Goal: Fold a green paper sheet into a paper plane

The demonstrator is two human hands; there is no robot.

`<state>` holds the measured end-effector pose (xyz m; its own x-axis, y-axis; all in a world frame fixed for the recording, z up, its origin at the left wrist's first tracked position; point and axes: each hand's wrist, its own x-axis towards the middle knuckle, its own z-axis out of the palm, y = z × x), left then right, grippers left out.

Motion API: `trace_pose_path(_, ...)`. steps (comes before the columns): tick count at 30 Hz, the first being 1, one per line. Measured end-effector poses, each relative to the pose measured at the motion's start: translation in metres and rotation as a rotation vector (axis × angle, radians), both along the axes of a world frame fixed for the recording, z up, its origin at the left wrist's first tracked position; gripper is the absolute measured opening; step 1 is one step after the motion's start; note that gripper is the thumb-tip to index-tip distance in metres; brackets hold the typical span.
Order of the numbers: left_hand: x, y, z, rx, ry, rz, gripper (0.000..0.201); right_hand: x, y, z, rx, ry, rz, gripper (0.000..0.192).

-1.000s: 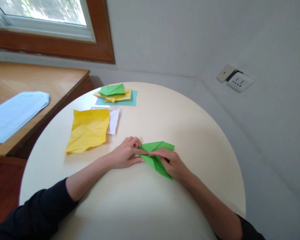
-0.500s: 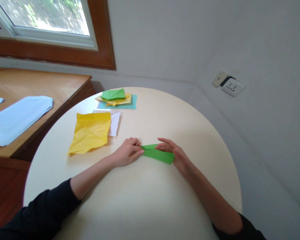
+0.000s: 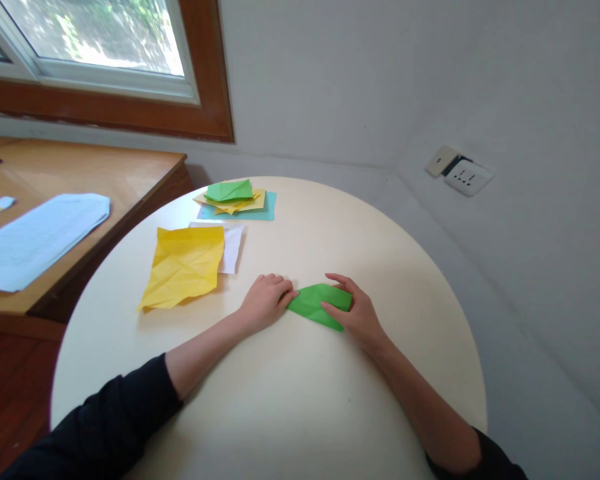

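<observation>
Green paper (image 3: 317, 307) folded to a narrow flat wedge on the round surface (image 3: 290, 413), a little toward 12 o'clock of its middle, long axis running from 10 o'clock down to 4 o'clock. Left hand (image 3: 266, 303) at the paper's 9 o'clock end, fingers curled loosely together, tips touching the pointed corner and pinning it down, not pinching. Right hand (image 3: 357, 312) at the 3 o'clock end, fingers spread and laid flat across the upper edge and the wide end, palm low on the surface. Paper thus between the two, touched by both; right covering more of it, left only at the tip. Both flat and pressing, neither closed round anything. Well apart toward 10 o'clock, a creased yellow sheet (image 3: 184, 267) lying over a white sheet (image 3: 231, 245), and farther toward 11 o'clock a small stack (image 3: 235, 199) of green, yellow and teal papers near the far rim. Beyond the rim at 9 o'clock, a wooden desk (image 3: 80, 167) with printed pages (image 3: 37, 237); wall socket (image 3: 460, 175) at 2 o'clock. Hidden: the paper's wide end and part of its top edge under the right fingers, so number of layers and exact crease line not to be made out; left fingertips tucked under, contact with the tip hard to judge exactly. Elbows cut off by the bottom edge of the view; dark sleeves only partly showing.
</observation>
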<state>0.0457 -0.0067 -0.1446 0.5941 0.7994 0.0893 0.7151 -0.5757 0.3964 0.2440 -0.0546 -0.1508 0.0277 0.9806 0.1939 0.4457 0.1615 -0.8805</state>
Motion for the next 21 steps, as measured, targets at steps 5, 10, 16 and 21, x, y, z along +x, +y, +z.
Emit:
trace_pose_path(5, 0.005, -0.001, -0.002, 0.086, 0.102, -0.011, 0.027, 0.002, -0.003, -0.001, 0.089, -0.169, -0.005, 0.046)
trace_pose_path(10, 0.005, -0.001, -0.005, 0.147, 0.127, -0.001, 0.022, 0.003, -0.002, -0.004, 0.178, -0.314, 0.04, 0.045)
trace_pose_path(16, 0.006, -0.002, -0.01, 0.207, 0.145, 0.015, 0.021, -0.001, -0.004, -0.003, 0.445, -0.593, -0.104, 0.035)
trace_pose_path(21, 0.006, -0.002, -0.013, 0.209, 0.13, 0.061, 0.02, -0.026, -0.02, -0.008, 0.489, -0.723, 0.075, 0.031)
